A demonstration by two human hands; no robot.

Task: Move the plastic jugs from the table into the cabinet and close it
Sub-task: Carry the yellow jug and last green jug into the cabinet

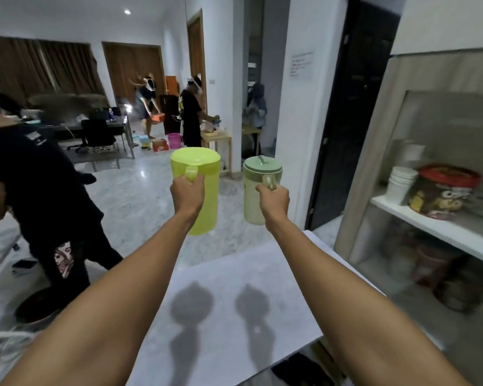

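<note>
Both jugs hang in the air above the far end of the white table (pixel 262 263). My left hand (pixel 186 195) grips the handle of a bright yellow-green jug (pixel 207 190) whose top is open. My right hand (pixel 273 201) grips the handle of a smaller pale green jug (pixel 253 199) with a darker green lid. The two jugs are upright and apart, side by side. To the right stands the open cabinet (pixel 374 151), its white shelf (pixel 441 229) visible.
On the cabinet shelf sit a stack of white cups (pixel 400 185) and a red-lidded tub (pixel 446 190); dark containers fill the lower level. A person in black (pixel 45 185) stands close on the left. Other people work in the room beyond. A dark doorway (pixel 352 112) lies beside the cabinet.
</note>
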